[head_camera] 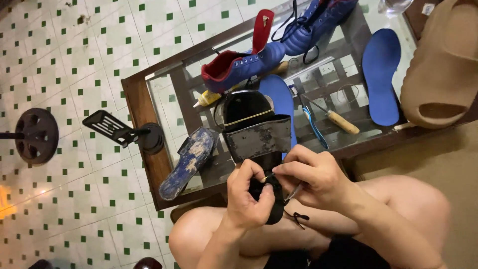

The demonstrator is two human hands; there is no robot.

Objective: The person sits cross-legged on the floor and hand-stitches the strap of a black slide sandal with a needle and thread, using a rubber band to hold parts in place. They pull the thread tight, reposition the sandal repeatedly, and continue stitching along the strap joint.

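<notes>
Left hand: my left hand (247,197) wraps the dark lower end of the shoe (256,137), fingers curled tight around it, thumb up by the seam.
Right hand: my right hand (313,177) pinches a thin needle (295,192) narrowly between fingertips, right against the shoe; a black thread (298,217) hangs below it over my thigh.
Shoe: held above my knees, just off the near edge of the table (142,107). Its long axis runs from my hands away towards the table, and a scuffed grey flap is folded across it.
Containers: the only hollow thing I work on is the shoe itself; its opening shows dark and I cannot tell what is inside.
On the table: a worn sole (191,162) lies at the near left edge, overhanging a little. A blue boot (239,65) with red lining lies towards the far left, a second boot (318,20) at the far edge. A glue bottle (209,98) lies beside the first boot. One blue insole (381,74) lies at the right, another (279,97) is partly hidden behind the shoe. An awl (336,119) with a wooden handle lies between them.
Right corner: a tan slide (440,65) rests there.
Room: the tiled floor (74,60) is open to my left, apart from a black stand (122,129) by the table's left edge.
</notes>
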